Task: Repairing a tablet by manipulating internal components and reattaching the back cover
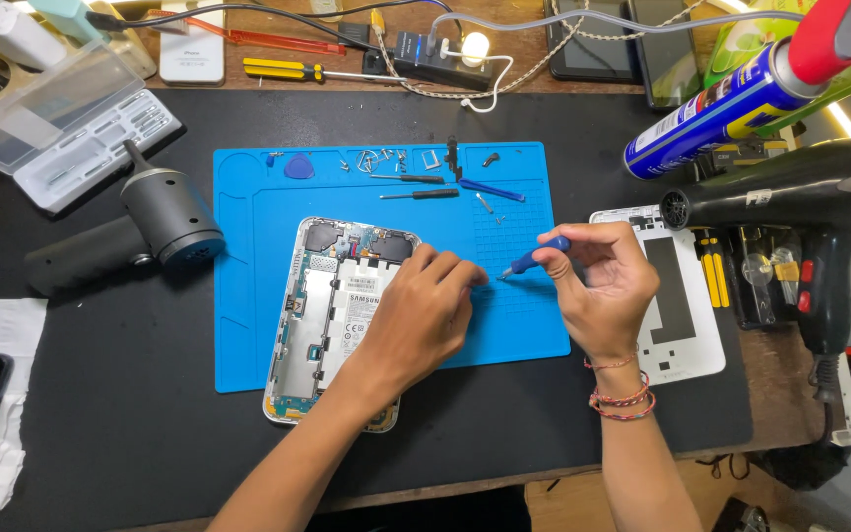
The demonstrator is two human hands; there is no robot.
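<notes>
An opened white tablet with its back removed lies on a blue repair mat, battery and circuit boards exposed. My left hand rests on the tablet's right side, fingers curled at its edge. My right hand holds a small blue screwdriver, tip pointing left toward the left hand's fingertips. Small screws and metal parts lie along the mat's top edge, beside two thin black screwdrivers and a blue pry tool.
The tablet's white back cover lies right of the mat. A black hair dryer and a blue spray can sit at the right. A dark electric blower and a clear bit case sit left. A yellow screwdriver lies behind.
</notes>
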